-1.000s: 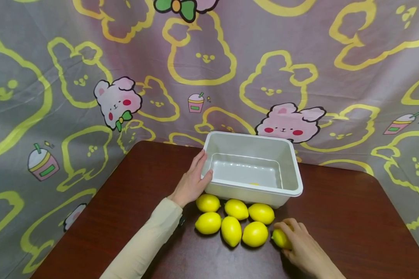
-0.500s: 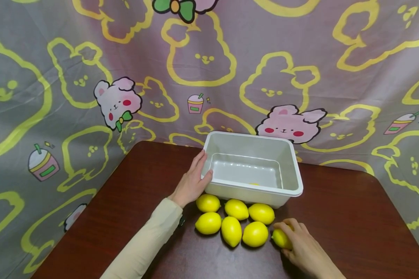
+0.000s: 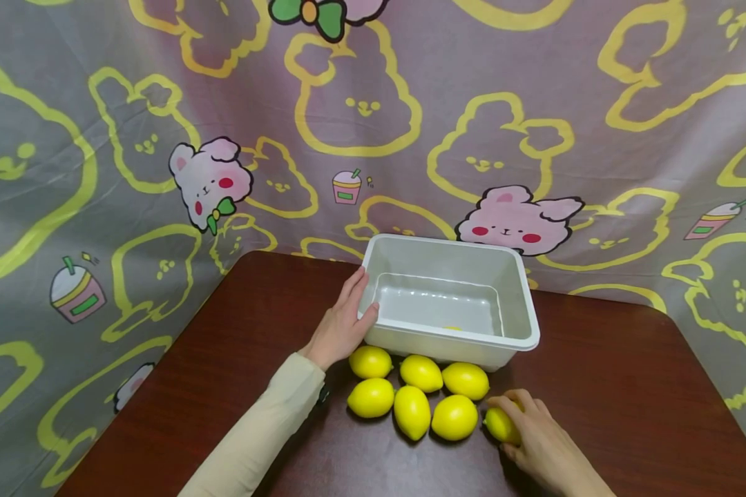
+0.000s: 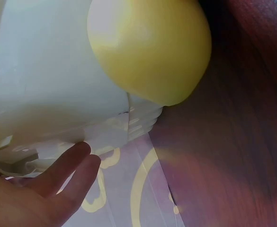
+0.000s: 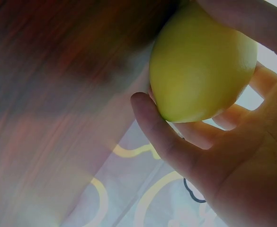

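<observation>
In the head view, my left hand (image 3: 337,330) rests at the left side of a light grey plastic tub (image 3: 447,338). Its fingers lie fairly straight along the outer wall, and the thumb is at the front left corner of the rim. My right hand (image 3: 543,442) holds a yellow lemon (image 3: 501,424) at the right end of the front row, fingers and thumb around it. The right wrist view shows this lemon (image 5: 202,66) between thumb and fingers. Several other lemons (image 3: 412,412) lie in two rows before the tub. One lemon (image 4: 150,47) looms large in the left wrist view.
A dark red-brown wooden table (image 3: 609,386) bears everything. Behind and beside it hangs a grey cloth (image 3: 404,186) with yellow bear outlines and pink rabbits. A small yellow patch (image 3: 452,328) shows low inside the tub, behind its front rim.
</observation>
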`<state>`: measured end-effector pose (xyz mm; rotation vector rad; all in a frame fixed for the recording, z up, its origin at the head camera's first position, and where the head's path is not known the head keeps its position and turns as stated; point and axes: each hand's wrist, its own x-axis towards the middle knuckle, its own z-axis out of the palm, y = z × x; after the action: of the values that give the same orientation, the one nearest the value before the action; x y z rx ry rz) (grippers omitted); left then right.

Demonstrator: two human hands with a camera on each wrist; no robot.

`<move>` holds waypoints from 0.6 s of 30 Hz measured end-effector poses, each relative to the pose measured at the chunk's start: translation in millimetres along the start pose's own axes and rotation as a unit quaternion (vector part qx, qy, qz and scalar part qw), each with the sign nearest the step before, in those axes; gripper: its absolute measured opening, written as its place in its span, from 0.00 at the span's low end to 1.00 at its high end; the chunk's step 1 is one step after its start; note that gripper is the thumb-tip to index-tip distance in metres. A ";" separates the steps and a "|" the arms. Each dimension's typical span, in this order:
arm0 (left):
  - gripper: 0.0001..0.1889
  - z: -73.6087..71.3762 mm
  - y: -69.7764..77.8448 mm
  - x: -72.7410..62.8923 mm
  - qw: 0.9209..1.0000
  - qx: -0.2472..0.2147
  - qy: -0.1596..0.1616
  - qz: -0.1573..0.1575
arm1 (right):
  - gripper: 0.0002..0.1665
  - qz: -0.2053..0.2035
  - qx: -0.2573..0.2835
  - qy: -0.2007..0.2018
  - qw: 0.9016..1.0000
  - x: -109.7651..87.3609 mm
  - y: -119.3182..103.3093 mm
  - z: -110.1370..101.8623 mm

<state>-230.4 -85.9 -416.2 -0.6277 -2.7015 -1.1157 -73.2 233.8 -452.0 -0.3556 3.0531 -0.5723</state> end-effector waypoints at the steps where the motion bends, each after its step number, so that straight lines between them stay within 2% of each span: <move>1: 0.34 0.0 0.0 -0.1 1.000 0.000 0.000 0.000 | 0.33 0.001 0.000 -0.001 1.000 0.1 -0.1 0.1; 11: 0.34 -1.8 0.5 0.4 1.000 0.005 -0.013 0.000 | 0.33 0.001 -0.010 -0.006 1.000 -0.1 -0.4 -0.6; 18: 0.33 -1.7 0.4 -0.3 1.000 0.008 -0.007 0.002 | 0.33 -0.015 -0.011 0.011 1.000 -1.3 0.3 0.3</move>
<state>-230.0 -87.0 -414.9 -0.6414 -2.7174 -1.0918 -71.9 234.2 -452.5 -0.3994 3.0827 -0.5492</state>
